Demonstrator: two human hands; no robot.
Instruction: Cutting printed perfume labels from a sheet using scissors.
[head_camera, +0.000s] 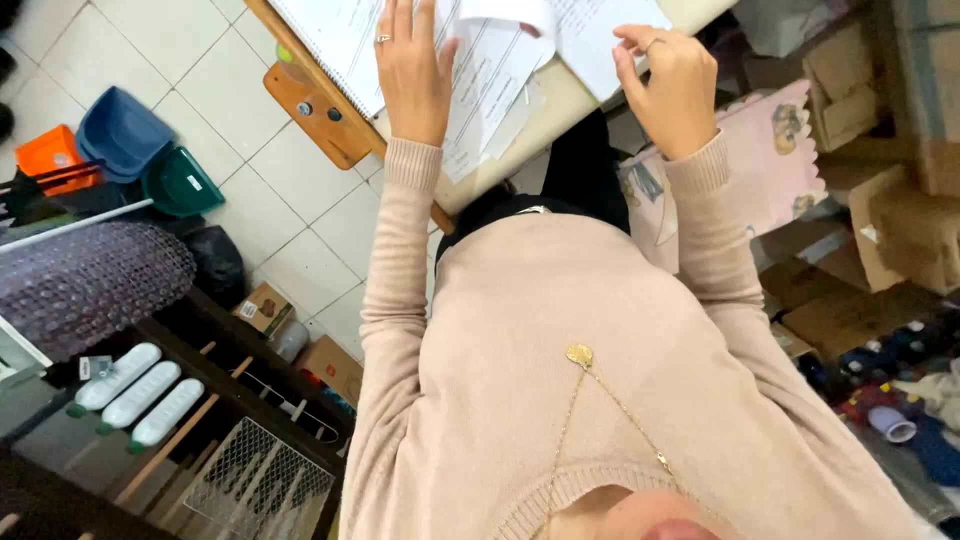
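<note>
I look straight down my beige sweater at a desk edge. My left hand (412, 70), a ring on one finger, lies flat with fingers together on a stack of white printed papers (495, 85). My right hand (668, 85) hovers at the desk's edge, fingers curled, pinching the corner of a white sheet (600, 35). A spiral-bound pad (335, 40) lies left of the left hand. The pale desk top (560, 105) runs diagonally across the upper part of the view.
A wooden bracket (320, 115) sticks out under the desk. On the tiled floor at left are blue (120, 130), green and orange dustpans. White bottles (140, 395) lie on a dark shelf lower left. Cardboard boxes (900, 220) and a pink sheet (770, 160) crowd the right.
</note>
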